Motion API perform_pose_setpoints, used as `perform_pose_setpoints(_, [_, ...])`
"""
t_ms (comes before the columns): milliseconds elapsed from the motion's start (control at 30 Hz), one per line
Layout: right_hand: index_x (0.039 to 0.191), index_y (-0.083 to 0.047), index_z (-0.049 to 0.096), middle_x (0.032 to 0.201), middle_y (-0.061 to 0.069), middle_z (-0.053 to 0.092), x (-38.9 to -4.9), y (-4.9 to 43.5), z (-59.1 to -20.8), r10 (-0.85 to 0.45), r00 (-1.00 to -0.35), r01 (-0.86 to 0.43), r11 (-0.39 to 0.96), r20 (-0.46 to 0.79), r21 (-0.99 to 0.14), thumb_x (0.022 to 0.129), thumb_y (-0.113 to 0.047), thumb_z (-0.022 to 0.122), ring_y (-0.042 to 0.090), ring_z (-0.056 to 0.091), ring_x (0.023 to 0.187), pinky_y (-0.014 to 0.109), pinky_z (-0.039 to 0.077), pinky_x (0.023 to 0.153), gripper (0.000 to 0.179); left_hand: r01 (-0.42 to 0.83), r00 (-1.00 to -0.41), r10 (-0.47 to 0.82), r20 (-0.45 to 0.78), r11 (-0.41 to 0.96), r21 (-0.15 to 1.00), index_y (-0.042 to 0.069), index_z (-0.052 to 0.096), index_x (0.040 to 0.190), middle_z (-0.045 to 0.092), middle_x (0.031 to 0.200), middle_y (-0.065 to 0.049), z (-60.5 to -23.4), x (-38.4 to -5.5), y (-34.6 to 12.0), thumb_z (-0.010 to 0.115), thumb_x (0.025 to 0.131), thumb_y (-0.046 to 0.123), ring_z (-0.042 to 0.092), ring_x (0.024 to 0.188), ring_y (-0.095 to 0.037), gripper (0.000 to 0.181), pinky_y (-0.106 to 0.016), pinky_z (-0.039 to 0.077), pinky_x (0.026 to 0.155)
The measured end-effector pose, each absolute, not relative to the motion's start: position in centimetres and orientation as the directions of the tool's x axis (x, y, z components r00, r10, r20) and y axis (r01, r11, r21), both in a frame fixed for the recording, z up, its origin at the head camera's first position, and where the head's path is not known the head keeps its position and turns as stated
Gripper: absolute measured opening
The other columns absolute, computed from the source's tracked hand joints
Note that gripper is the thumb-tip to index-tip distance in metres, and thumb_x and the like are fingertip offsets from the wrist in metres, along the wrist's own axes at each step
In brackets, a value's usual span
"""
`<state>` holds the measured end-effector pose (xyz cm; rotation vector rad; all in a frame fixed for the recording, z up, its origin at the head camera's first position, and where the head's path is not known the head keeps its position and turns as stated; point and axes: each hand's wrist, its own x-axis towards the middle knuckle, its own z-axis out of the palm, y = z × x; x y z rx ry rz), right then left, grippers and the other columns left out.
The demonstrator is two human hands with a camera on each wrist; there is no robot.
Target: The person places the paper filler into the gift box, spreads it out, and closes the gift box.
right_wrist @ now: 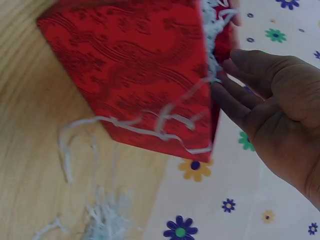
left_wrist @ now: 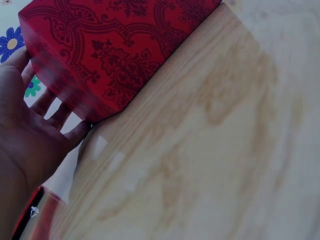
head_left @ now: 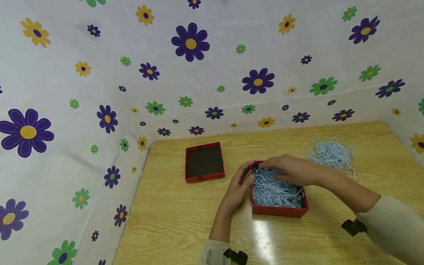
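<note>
An open red box (head_left: 279,211) with a dark pattern stands on the table, filled with pale blue shredded paper (head_left: 276,189). My left hand (head_left: 237,189) holds the box at its far left corner, with fingers and thumb against the outside in the left wrist view. Over the box's far side, my right hand (head_left: 293,170) reaches in with fingers extended, touching the shredded paper near the far left corner. Its fingertips are partly hidden at the rim in the right wrist view. Some paper strands (right_wrist: 165,131) hang down the box's outer wall.
A shallow red lid (head_left: 205,162) lies with its dark inside up, left of the box on the wooden table (head_left: 172,221). A loose heap of shredded paper (head_left: 331,152) sits at the back right. Flower-printed white sheeting (head_left: 218,81) surrounds the table's back and sides.
</note>
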<state>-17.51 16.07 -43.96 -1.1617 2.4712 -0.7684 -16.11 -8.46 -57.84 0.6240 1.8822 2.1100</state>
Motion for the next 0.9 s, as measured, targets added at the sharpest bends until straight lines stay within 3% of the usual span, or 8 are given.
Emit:
perform_pose_setpoints(133, [0.148, 0.005, 0.056, 0.148, 0.021, 0.060, -17.6, 15.4, -45.6, -0.785, -0.613, -0.602, 0.537, -0.089, -0.591, 0.098, 0.007, 0.068, 0.042, 0.058, 0.135, 0.056, 0.052, 0.106, 0.051, 0.107, -0.877, 0.454, 0.156, -0.131, 0.985, 0.023, 0.042, 0.161, 0.034, 0.171, -0.002, -57.9, -16.0, -8.5, 0.051, 0.113, 0.022, 0.025, 0.160, -0.021, 0.049, -0.047, 0.028, 0.127])
perform_pose_setpoints(300, [0.141, 0.005, 0.062, 0.139, 0.019, 0.066, -17.4, 14.6, -46.7, -0.804, -0.580, -0.601, 0.532, -0.133, -0.597, 0.097, 0.014, 0.061, 0.040, 0.063, 0.129, 0.052, 0.055, 0.103, 0.045, 0.111, -0.878, 0.452, 0.155, -0.124, 0.986, 0.023, 0.042, 0.161, 0.033, 0.171, -0.003, -58.0, -16.1, -8.5, 0.051, 0.114, 0.023, 0.024, 0.160, -0.022, 0.048, -0.049, 0.030, 0.126])
perform_pose_setpoints(400, [0.137, 0.004, 0.066, 0.134, 0.017, 0.070, -17.2, 14.5, -47.0, -0.822, -0.553, -0.615, 0.512, -0.134, -0.600, 0.095, 0.017, 0.058, 0.037, 0.067, 0.124, 0.049, 0.058, 0.099, 0.045, 0.101, -0.879, 0.453, 0.146, -0.122, 0.987, 0.024, 0.042, 0.161, 0.032, 0.172, -0.004, -58.0, -16.1, -8.5, 0.051, 0.113, 0.023, 0.023, 0.160, -0.022, 0.048, -0.049, 0.032, 0.125])
perform_pose_setpoints(500, [0.137, 0.003, 0.066, 0.134, 0.016, 0.070, -17.0, 14.9, -46.7, -0.817, -0.566, -0.630, 0.514, -0.110, -0.582, 0.094, 0.017, 0.058, 0.037, 0.066, 0.125, 0.050, 0.057, 0.099, 0.046, 0.092, -0.880, 0.454, 0.139, -0.126, 0.988, 0.025, 0.043, 0.161, 0.032, 0.172, -0.002, -57.9, -16.0, -8.5, 0.052, 0.113, 0.023, 0.023, 0.160, -0.020, 0.048, -0.046, 0.033, 0.125])
perform_pose_setpoints(667, [0.138, -0.002, 0.067, 0.136, 0.012, 0.070, -17.1, 16.5, -44.4, -0.770, -0.638, -0.643, 0.537, -0.006, -0.546, 0.098, 0.007, 0.066, 0.035, 0.066, 0.125, 0.054, 0.056, 0.101, 0.041, 0.099, -0.877, 0.456, 0.151, -0.135, 0.986, 0.025, 0.043, 0.161, 0.033, 0.171, -0.001, -57.9, -16.1, -8.5, 0.052, 0.113, 0.021, 0.025, 0.160, -0.018, 0.048, -0.040, 0.032, 0.125])
perform_pose_setpoints(900, [0.132, -0.007, 0.071, 0.124, 0.006, 0.075, -17.0, 22.3, -42.9, -0.547, -0.832, -0.503, 0.669, 0.095, -0.547, 0.097, -0.005, 0.076, 0.025, 0.072, 0.108, 0.045, 0.063, 0.084, 0.035, 0.095, -0.879, 0.452, 0.149, -0.139, 0.986, 0.023, 0.043, 0.161, 0.035, 0.170, 0.004, -58.0, -16.1, -8.5, 0.052, 0.113, 0.021, 0.025, 0.159, -0.019, 0.049, -0.038, 0.034, 0.124])
